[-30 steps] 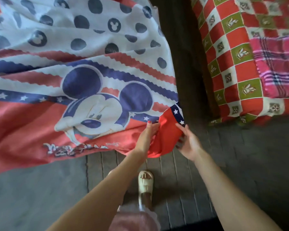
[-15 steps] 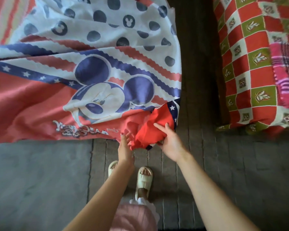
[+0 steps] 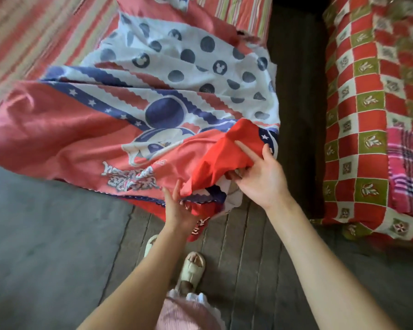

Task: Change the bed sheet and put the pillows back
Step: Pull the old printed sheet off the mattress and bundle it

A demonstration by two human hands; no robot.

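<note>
A red, white and blue cartoon-mouse bed sheet (image 3: 153,96) is drawn off a striped mattress (image 3: 22,36) toward me, its near edge hanging down to the floor. My right hand (image 3: 258,175) grips the bunched red corner of the sheet (image 3: 227,153), forefinger stretched along the cloth and the other fingers curled under it. My left hand (image 3: 177,208) is palm up beneath the lower edge of that bunch, fingers closing on the hem.
A second bed with a red, white and green checked cover (image 3: 367,115) and a pink plaid blanket (image 3: 408,167) stands at the right, across a dark gap. Grey plank floor (image 3: 45,246) lies below. My sandalled feet (image 3: 191,265) stand close to the hanging sheet.
The sheet has been pulled further off, baring more striped mattress at the top. Both hands have gathered more of the red corner, and folded cloth now hangs below my left hand.
</note>
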